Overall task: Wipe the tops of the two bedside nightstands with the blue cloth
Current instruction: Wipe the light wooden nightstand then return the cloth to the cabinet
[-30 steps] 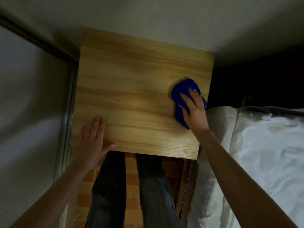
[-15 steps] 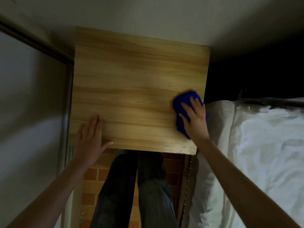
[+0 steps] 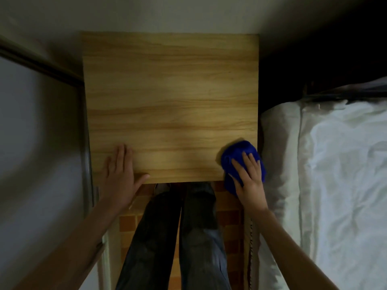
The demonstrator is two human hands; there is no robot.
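Right hand (image 3: 250, 178) presses flat, fingers spread, on bunched blue cloth (image 3: 238, 158) at near right corner of square light-wood nightstand top (image 3: 171, 105), left hand (image 3: 120, 174) flat on near left edge, white bedding (image 3: 335, 174) just right, grey wall panel (image 3: 37, 143) left.

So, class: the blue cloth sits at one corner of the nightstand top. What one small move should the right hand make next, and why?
Probably slide the blue cloth leftwards along the near edge. The right hand presses it flat at the near right corner of the nightstand top, partly overhanging the front edge, so it can come no nearer; bare wood lies to its left.
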